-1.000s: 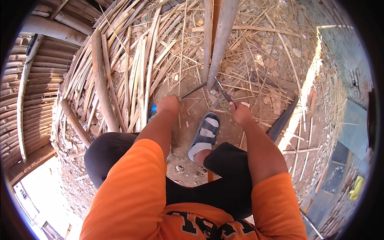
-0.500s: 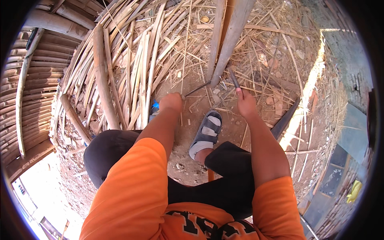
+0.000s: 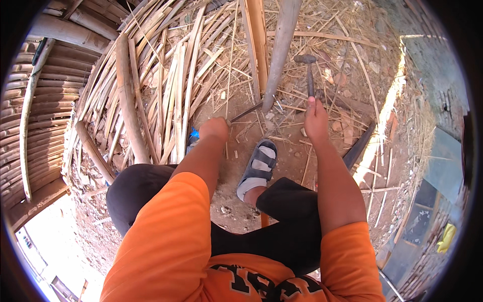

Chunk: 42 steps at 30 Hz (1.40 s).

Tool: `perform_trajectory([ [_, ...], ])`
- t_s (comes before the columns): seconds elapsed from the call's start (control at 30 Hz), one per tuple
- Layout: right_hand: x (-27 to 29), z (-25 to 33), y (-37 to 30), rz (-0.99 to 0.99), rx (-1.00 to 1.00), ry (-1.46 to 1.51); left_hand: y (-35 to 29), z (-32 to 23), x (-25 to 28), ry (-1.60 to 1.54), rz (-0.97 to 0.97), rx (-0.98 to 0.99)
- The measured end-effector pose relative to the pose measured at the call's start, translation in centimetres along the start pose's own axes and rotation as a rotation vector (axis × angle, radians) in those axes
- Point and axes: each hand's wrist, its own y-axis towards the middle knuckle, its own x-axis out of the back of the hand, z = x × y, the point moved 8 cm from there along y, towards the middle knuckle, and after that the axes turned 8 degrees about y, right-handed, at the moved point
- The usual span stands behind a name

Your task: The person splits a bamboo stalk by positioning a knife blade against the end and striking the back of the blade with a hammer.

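Observation:
My left hand (image 3: pixel 214 130) is closed round the end of a narrow, dark knife-like blade (image 3: pixel 247 111). The blade's far end meets the foot of a split bamboo pole. That pole's left half (image 3: pixel 257 48) shows its orange-brown inner face, and its grey right half (image 3: pixel 283 53) leans apart from it. To the right of the pole, my right hand (image 3: pixel 316 121) grips a hammer (image 3: pixel 310 75) by its handle, thumb along the shaft. The hammer's dark head points away from me, clear of the bamboo.
Bamboo strips (image 3: pixel 188 85) and thicker bamboo poles (image 3: pixel 131 100) lie heaped at the left. My sandalled foot (image 3: pixel 259 168) rests on the dirt between my hands. A dark flat piece (image 3: pixel 360 146) lies by my right forearm. A slatted bamboo wall (image 3: pixel 48 100) stands far left.
The hammer in my right hand has swung up and right, away from the pole's foot. The pole's halves have shifted left, and the gap between them is wider. My left hand has barely moved.

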Motion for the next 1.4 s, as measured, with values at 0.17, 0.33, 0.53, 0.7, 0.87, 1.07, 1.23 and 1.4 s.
perform_trajectory([
  [0.17,-1.9,-4.3,-2.3,0.026,0.133,-0.236,0.5,-0.3,0.2,-0.004,0.017,-0.007],
  [0.33,0.8,-5.8,0.5,-0.015,-0.245,0.105,-0.6,-1.3,2.1,0.001,-0.027,-0.082],
  [0.53,10.7,1.1,-0.5,0.032,-0.412,0.356,-1.9,-2.0,4.6,0.014,-0.023,-0.124],
  [0.7,16.2,6.5,-6.2,0.005,-0.272,0.425,-5.1,-3.2,12.0,0.029,-0.146,-0.197],
  [0.87,17.2,10.4,-11.1,-0.055,-0.161,0.602,-9.3,-2.5,21.1,-0.058,-0.294,-0.164],
  [1.07,15.6,11.8,-14.2,-0.088,-0.165,0.700,-13.5,1.8,26.1,-0.081,-0.389,-0.148],
  [1.23,15.0,11.3,-14.6,-0.183,-0.220,0.842,-16.8,4.4,25.5,-0.274,-0.496,-0.168],
  [1.4,15.5,14.1,-15.2,-0.179,-0.225,1.060,-17.4,5.7,25.7,-0.582,-0.513,-0.278],
])
